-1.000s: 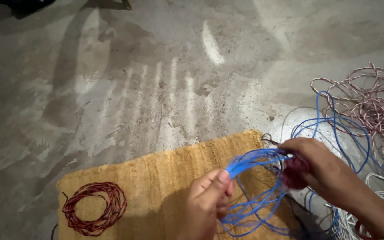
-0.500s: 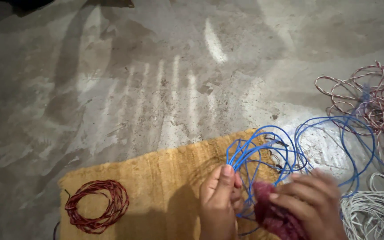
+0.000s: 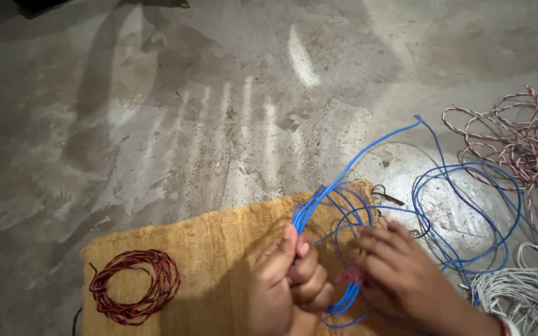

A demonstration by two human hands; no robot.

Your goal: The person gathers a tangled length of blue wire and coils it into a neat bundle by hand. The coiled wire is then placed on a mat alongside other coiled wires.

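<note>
Blue wire (image 3: 344, 208) now bunches into loops over the mat (image 3: 219, 249). Left hand (image 3: 287, 280) pinches the bundle; right hand (image 3: 400, 274), fingers spread, has dropped onto the loops, 1 strand flung far right.

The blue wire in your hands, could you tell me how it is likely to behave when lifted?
The blue wire would probably be floppy yet springy: its loops arch off the concrete floor rather than lying flat. It looks thin, so likely light. It may snag, since its strands cross each other near the left hand and right hand.
</note>
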